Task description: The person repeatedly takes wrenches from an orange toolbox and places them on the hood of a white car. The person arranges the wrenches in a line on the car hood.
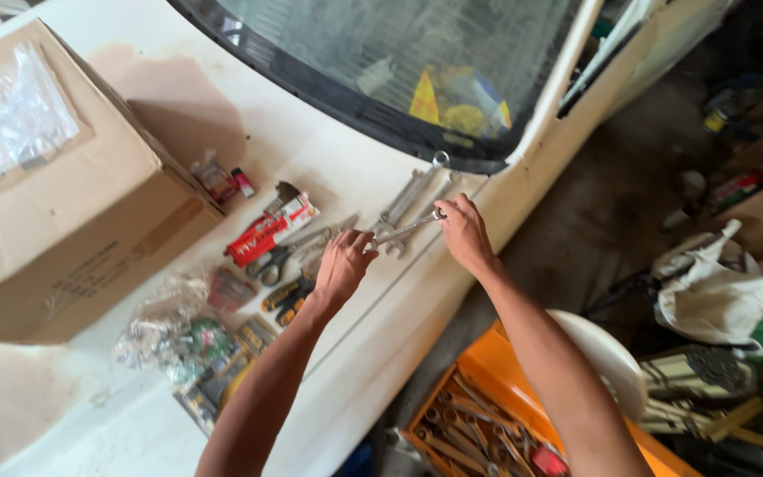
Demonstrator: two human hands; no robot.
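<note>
My left hand point(343, 263) and my right hand point(463, 231) hold the two ends of a slim silver wrench point(404, 230) just above the white car body point(328, 150). Beyond the held wrench lie a few more silver wrenches point(406, 196), close to the black edge of the windscreen point(373, 115). Left of my left hand lie pliers with dark handles point(277, 261), a red and white tube point(270, 230) and a yellow and black tool point(288, 299).
A large cardboard box point(55, 203) stands on the car at the left. Clear bags of small parts point(178, 336) lie near the front. Below on the floor are an orange tray of wrenches point(479, 424), a white round seat point(607, 353), a white bag point(717, 291) and clutter.
</note>
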